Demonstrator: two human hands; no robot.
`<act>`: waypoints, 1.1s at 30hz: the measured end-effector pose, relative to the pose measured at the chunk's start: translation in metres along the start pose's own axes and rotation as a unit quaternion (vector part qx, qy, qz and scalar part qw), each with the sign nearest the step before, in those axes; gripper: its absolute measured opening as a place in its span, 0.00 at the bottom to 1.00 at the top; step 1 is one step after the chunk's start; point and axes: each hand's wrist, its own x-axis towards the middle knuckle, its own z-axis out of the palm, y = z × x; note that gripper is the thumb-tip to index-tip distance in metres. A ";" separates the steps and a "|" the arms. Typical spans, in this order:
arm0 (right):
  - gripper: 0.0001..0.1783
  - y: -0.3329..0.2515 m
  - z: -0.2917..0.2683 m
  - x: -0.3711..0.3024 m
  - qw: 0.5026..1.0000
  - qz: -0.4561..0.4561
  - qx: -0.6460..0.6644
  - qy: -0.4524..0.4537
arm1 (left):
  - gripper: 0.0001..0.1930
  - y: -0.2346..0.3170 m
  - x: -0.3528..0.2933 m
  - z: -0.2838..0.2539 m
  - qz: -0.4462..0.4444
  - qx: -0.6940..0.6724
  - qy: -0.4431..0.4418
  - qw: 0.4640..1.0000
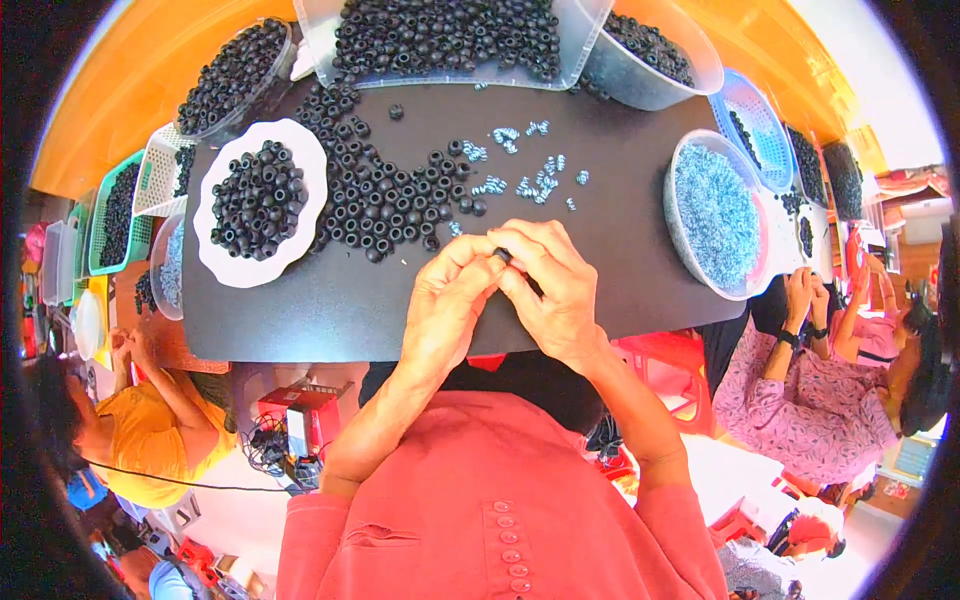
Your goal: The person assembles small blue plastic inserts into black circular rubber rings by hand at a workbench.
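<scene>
In front of my chest, over the dark table's near side, my hands meet at the fingertips. My left hand (447,290) is closed, thumb and forefinger pinching a small black bead-like piece (503,255). My right hand (552,290) is curled closed against the same piece from the other side; its palm is hidden. Just beyond the hands lie loose small coil springs (540,185), silvery blue, in little clusters. To their left spreads a heap of round black pieces with holes (390,205). A white scalloped plate (215,245) holds more of them.
Along the far edge stand a clear bin (450,78) and two tubs (245,105) (650,90) of black pieces. A round tub (690,255) of springs sits at the right, near a blue basket (735,95). Other people work at left (165,420) and right (810,400).
</scene>
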 end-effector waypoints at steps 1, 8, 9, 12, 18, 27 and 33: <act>0.18 -0.002 0.000 -0.001 1.000 0.023 -0.001 0.003 | 0.08 0.000 0.000 0.001 -0.004 -0.004 0.010 1.000; 0.10 0.034 -0.083 0.094 0.973 -0.008 -0.220 0.074 | 0.09 0.006 -0.011 -0.008 0.027 0.054 -0.050 0.997; 0.10 0.046 -0.099 0.115 0.973 0.009 -0.194 0.121 | 0.09 0.006 -0.012 -0.010 0.035 0.060 -0.048 0.996; 0.13 0.070 -0.126 0.161 0.969 0.039 -0.210 0.127 | 0.08 0.006 -0.009 -0.010 0.035 0.096 -0.037 0.994; 0.12 0.051 -0.041 0.141 0.984 -0.096 -0.147 -0.020 | 0.07 0.002 -0.008 -0.018 0.041 0.094 -0.055 0.993; 0.10 0.040 0.031 0.129 0.928 -0.159 -0.175 -0.287 | 0.06 0.007 -0.009 -0.013 0.018 0.127 -0.064 0.990; 0.08 0.036 0.035 0.127 0.932 -0.164 -0.206 -0.251 | 0.06 0.004 -0.010 -0.015 0.030 0.085 -0.060 0.994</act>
